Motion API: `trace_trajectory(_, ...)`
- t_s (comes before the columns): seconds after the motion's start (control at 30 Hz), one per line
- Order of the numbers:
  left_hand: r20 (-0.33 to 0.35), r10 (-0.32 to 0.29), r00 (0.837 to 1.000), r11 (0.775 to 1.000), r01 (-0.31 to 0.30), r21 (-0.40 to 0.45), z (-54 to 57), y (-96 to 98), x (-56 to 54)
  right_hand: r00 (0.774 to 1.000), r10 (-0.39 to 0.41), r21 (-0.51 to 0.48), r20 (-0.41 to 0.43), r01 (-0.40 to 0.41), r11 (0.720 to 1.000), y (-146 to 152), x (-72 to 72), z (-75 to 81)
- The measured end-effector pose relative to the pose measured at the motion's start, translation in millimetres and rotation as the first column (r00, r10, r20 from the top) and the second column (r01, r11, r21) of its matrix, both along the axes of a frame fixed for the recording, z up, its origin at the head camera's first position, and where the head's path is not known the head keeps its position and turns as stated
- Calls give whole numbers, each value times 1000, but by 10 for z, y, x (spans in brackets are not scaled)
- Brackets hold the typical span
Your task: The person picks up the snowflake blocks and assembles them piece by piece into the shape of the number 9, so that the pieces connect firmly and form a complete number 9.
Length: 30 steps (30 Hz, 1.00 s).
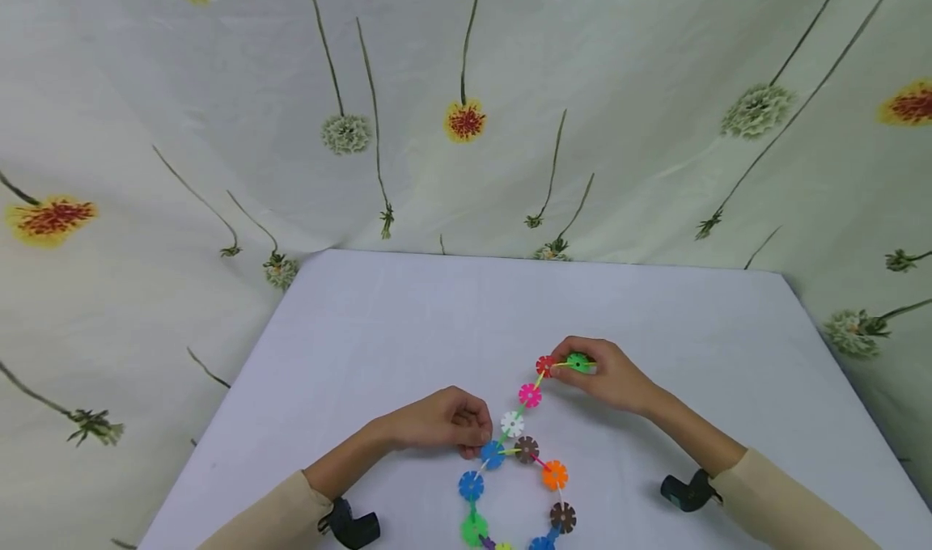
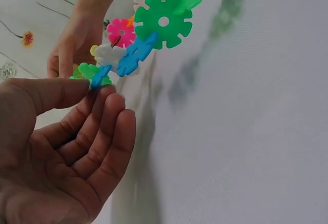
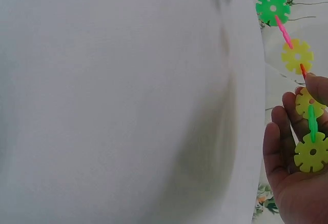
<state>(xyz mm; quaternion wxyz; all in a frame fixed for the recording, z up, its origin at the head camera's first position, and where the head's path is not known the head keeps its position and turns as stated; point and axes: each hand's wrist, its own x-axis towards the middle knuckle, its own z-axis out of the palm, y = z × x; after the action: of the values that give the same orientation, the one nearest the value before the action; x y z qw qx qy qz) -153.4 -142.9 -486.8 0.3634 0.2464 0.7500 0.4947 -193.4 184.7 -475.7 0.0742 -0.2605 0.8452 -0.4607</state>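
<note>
A chain of colourful notched plastic discs [image 1: 555,475] forms a loop in the head view, its lower part cut off by the frame. From its top, a tail with a white disc [image 1: 512,424] and a pink disc [image 1: 530,395] slants up and right. My left hand [image 1: 442,420] pinches the chain beside a blue disc [image 1: 492,454], where tail and loop meet. My right hand [image 1: 600,374] grips the tail's far end, between a red disc [image 1: 544,366] and a green disc [image 1: 578,362]. In the right wrist view, a yellow disc [image 3: 310,152] lies against my palm.
A white-covered table [image 1: 364,323] lies under both hands. Behind it hangs a pale cloth [image 1: 619,73] printed with flowers. Black devices are strapped at the left wrist [image 1: 353,526] and right wrist [image 1: 688,492].
</note>
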Motion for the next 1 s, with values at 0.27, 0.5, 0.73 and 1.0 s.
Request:
trace_trajectory(0.27,-18,-10,1000,999,11,38,0,155,-56,998,-50,-19,33,51,999,195,29,-4)
trace_trajectory(0.5,-134,85,987,996,-80,40,97,209,-120,995,-74,-62,70,79,995,353,63,-10)
trace_trajectory(0.73,-259,116,959,993,-112,30,281,193,-238,998,-10,-15,68,11,1000,418,111,-30)
trace_trajectory(1.0,-293,19,956,1000,-18,7,488,206,-347,1000,-9,3,-3,9,1000,366,144,147)
